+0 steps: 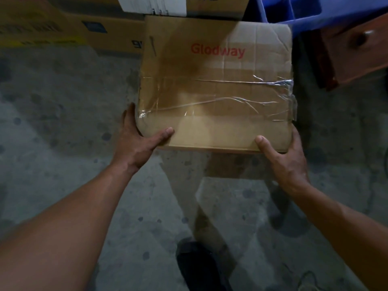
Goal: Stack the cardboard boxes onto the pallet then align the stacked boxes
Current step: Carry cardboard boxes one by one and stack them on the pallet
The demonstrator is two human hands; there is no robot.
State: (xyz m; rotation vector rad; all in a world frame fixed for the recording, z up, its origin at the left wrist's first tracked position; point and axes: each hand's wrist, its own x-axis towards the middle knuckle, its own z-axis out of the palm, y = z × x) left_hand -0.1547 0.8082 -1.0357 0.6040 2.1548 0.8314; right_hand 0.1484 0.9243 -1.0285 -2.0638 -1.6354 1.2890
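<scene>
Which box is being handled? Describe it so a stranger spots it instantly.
Over the concrete floor, mid-frame, the left hand and right hand grip the near corners of one brown cardboard box. Unlike the yellow-printed boxes behind it, it bears red Glodway lettering and crinkled clear tape.

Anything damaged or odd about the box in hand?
The box, gripped by the left hand and right hand, is worn: far right corner creased and pale, clear tape wrinkled.
</scene>
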